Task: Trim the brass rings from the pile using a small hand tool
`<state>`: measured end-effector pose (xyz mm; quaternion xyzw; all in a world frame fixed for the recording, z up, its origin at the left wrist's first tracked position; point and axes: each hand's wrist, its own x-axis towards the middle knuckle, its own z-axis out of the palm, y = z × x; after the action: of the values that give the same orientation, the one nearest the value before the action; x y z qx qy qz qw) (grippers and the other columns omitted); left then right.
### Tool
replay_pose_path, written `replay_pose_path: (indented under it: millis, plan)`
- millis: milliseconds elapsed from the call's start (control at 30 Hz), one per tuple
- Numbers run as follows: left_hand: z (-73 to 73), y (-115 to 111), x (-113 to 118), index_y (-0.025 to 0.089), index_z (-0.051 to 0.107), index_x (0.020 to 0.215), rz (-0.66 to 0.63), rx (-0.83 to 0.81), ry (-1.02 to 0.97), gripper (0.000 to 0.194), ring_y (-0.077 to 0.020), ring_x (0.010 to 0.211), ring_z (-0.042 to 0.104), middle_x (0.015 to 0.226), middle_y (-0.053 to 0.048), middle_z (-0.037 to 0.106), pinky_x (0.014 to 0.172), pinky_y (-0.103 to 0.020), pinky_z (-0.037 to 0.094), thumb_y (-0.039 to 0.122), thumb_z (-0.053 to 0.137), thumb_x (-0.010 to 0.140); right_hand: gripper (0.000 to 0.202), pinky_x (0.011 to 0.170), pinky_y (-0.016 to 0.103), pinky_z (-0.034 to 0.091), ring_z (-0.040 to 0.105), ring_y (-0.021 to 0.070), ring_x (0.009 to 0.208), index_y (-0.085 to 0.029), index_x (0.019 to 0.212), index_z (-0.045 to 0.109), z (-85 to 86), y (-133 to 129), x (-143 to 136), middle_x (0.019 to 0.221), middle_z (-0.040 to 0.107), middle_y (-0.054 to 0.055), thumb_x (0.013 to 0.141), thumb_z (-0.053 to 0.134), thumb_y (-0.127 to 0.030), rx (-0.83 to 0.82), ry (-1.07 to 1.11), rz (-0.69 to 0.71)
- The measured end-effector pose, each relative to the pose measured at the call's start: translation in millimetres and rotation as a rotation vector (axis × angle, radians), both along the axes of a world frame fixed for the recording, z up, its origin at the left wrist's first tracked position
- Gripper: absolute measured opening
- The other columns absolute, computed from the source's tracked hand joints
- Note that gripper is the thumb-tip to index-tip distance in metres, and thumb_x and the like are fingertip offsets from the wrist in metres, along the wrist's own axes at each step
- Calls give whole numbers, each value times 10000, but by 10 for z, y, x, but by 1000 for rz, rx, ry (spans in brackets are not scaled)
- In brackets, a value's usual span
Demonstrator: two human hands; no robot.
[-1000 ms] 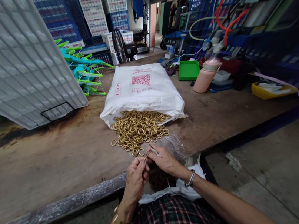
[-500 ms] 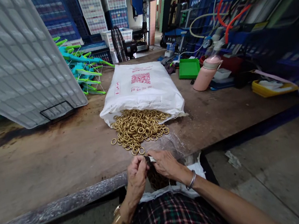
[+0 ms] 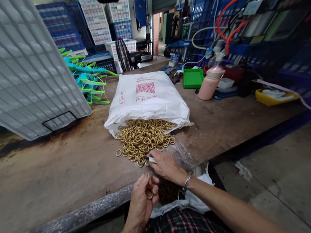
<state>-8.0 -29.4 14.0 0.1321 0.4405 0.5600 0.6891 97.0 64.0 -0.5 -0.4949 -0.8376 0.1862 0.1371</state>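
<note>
My left hand (image 3: 144, 196) is closed above my lap at the table's edge, with a brass-coloured ring (image 3: 149, 196) in its curled fingers. My right hand (image 3: 165, 165) grips a small tool with a pale handle (image 3: 152, 159) and a dark tip; its exact kind is hard to make out. That tip touches or hovers over the near edge of a heap of brass rings (image 3: 144, 137). The heap spills from the mouth of a white woven sack (image 3: 168, 103) with red print. Below my hands, darker rings (image 3: 169, 192) lie in an open white bag (image 3: 202, 179) at my lap.
A large pale crate (image 3: 19, 66) stands tilted at left, with green and turquoise plastic pieces (image 3: 89, 83) behind it. At right are a green tray (image 3: 193, 78), a pink bottle (image 3: 209, 85) and a yellow dish (image 3: 275, 96). Plastic film wraps the table's front edge (image 3: 71, 218).
My hands were together at the table's edge. Now my right hand has moved forward to the heap with the tool, and my left has drawn back towards me, a ring showing in its fingers.
</note>
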Motion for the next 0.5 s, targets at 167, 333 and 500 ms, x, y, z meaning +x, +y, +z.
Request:
replay_pose_path:
  millis: [167,333,500]
  plan:
    - [-46,1,-107,170,524,729,77,-47,-122,334,-48,446,451,648,19,606,378,-152,257,352,771,597,137,624,251,311,589,169,783,-188,953,547,-11,14,-83,893,658,51,829,498,-221,-11,-20,14]
    - [-116,30,-166,152,589,767,101,-112,-268,320,-73,509,519,646,3,615,405,-151,324,246,799,545,143,589,256,291,573,158,689,-191,928,558,-79,43,-41,800,653,39,816,470,-176,-13,26,1]
    - [-126,68,-130,136,554,666,183,-175,-219,303,-95,531,551,643,-20,622,398,-156,349,242,806,537,85,564,233,302,514,134,620,-195,810,536,-63,71,-16,695,592,6,774,469,-157,-142,231,-114]
